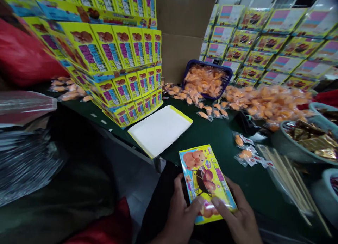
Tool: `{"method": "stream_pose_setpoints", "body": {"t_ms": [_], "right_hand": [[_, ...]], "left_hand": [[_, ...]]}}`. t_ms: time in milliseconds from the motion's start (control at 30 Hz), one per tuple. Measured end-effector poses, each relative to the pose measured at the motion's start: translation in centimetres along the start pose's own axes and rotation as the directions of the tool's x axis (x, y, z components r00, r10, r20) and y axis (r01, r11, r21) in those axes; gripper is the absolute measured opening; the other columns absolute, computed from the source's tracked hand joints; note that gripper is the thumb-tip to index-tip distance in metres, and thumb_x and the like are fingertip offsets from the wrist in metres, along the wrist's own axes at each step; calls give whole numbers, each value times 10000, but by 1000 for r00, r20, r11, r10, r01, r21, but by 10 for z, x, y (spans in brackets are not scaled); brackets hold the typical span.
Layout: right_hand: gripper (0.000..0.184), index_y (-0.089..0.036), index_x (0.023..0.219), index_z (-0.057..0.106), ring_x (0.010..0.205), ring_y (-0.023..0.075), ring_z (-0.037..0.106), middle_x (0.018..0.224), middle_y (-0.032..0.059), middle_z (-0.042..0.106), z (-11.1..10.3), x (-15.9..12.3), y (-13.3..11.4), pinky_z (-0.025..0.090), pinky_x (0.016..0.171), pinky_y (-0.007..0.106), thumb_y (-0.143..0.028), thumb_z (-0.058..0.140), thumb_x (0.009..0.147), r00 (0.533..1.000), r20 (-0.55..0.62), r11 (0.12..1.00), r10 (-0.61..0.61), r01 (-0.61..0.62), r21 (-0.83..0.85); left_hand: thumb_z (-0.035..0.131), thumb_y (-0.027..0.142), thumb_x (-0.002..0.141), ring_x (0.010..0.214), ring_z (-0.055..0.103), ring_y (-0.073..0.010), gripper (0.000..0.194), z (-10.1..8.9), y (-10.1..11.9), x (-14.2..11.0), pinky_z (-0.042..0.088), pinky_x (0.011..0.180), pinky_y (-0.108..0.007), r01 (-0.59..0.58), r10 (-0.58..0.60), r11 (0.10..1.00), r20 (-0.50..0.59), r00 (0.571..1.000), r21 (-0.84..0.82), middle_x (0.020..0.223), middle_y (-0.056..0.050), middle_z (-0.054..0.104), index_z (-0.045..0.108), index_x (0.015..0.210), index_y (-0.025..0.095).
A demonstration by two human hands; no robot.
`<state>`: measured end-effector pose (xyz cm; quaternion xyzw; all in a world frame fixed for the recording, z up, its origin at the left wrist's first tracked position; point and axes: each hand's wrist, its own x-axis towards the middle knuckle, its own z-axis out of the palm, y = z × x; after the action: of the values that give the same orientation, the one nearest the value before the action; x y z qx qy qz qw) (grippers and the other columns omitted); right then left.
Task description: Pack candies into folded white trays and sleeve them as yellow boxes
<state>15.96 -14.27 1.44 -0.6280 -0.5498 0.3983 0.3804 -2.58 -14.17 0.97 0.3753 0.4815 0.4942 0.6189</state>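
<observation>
A yellow and blue printed box point(207, 180) with a bear picture on its front is held between my two hands, just over the table's near edge. My left hand point(182, 208) grips its left side, thumb on the front face. On the opposite side my right hand point(237, 212) wraps the edge, its thumb also pressing the lower front. The fingers behind the box are hidden. Beyond it lies a shallow white tray point(162, 129) with yellow edges, near the stacked display trays of boxes point(116, 60).
A purple basket point(229, 73) and loose heaps of wrapped orange pieces point(266, 101) occupy the back. To the right are wooden sticks point(287, 180) in plastic and a bowl point(280, 141) of gold packets. More boxes point(269, 43) form a wall behind. Clear plastic bags point(23, 156) lie at left.
</observation>
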Motion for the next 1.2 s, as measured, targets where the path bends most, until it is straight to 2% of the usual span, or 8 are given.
{"method": "stream_pose_setpoints", "body": {"t_ms": [100, 233, 367, 433, 567, 733, 1000, 1200], "right_hand": [[775, -400, 1570, 494, 1280, 402, 710, 1516, 83, 658, -2, -5, -26, 668, 977, 544, -576, 779, 871, 988, 35, 941, 149, -152, 304], [838, -373, 1589, 502, 1303, 394, 697, 1531, 84, 650, 0, 29, -68, 661, 1001, 521, -548, 836, 840, 998, -6, 957, 65, -61, 285], [859, -326, 1575, 539, 1289, 349, 694, 1537, 67, 641, 23, 100, -114, 631, 1033, 474, -530, 870, 810, 964, 55, 964, -259, 254, 85], [808, -311, 1551, 579, 1264, 334, 692, 1528, 61, 645, 44, 135, -137, 605, 1049, 469, -511, 856, 819, 901, 132, 905, -414, 423, -43], [749, -327, 1553, 583, 1144, 310, 723, 1411, 48, 721, 90, 181, -180, 581, 1025, 494, -399, 803, 840, 786, 347, 772, -512, 598, -215], [746, -323, 1534, 609, 1125, 331, 712, 1319, 74, 756, 129, 203, -200, 572, 996, 527, -315, 790, 811, 711, 526, 656, -467, 677, -333], [717, -293, 1590, 513, 1030, 268, 685, 1266, 97, 707, 157, 194, -172, 556, 991, 488, -347, 715, 904, 633, 571, 600, -523, 749, -280], [699, -313, 1611, 475, 1062, 264, 684, 1310, 94, 680, 152, 195, -159, 562, 977, 466, -375, 679, 945, 608, 594, 592, -528, 764, -256]], "left_hand": [[714, 462, 952, 1312, 661, -307, 687, -7, 15, -2, 558, 1115, -492, -88, 87, 995, 14, 996, 54, 1482, -113, 643, 399, 1541, 302], [620, 499, 1005, 1214, 680, -298, 601, -34, 27, 8, 569, 1066, -488, -279, 330, 917, -153, 931, 285, 1430, -128, 646, 472, 1549, 289], [559, 506, 1042, 1338, 588, -303, 578, -85, 32, 43, 480, 1162, -473, -370, 659, 739, -493, 567, 563, 1467, -148, 564, 465, 1550, 247], [522, 526, 1056, 1419, 531, -319, 617, -114, 31, 63, 438, 1205, -485, -303, 708, 686, -511, 488, 661, 1530, -170, 512, 430, 1584, 221], [483, 605, 1052, 1620, 308, -361, 795, -153, 16, 91, 283, 1302, -595, -204, 739, 564, -379, 557, 800, 1728, -213, 319, 227, 1698, 218], [607, 728, 948, 1669, 166, -411, 1133, -162, -5, 101, 237, 1294, -666, -228, 734, 400, -161, 660, 888, 1794, -258, 126, -35, 1732, 220], [612, 645, 982, 1675, 155, -395, 1140, -158, -16, 113, 261, 1292, -660, -218, 751, 349, -132, 647, 911, 1792, -273, 102, -145, 1716, 209], [708, 671, 910, 1669, 177, -405, 1236, -151, -15, 118, 289, 1284, -652, -142, 737, 422, -248, 628, 896, 1795, -270, 90, -104, 1723, 214]]}}
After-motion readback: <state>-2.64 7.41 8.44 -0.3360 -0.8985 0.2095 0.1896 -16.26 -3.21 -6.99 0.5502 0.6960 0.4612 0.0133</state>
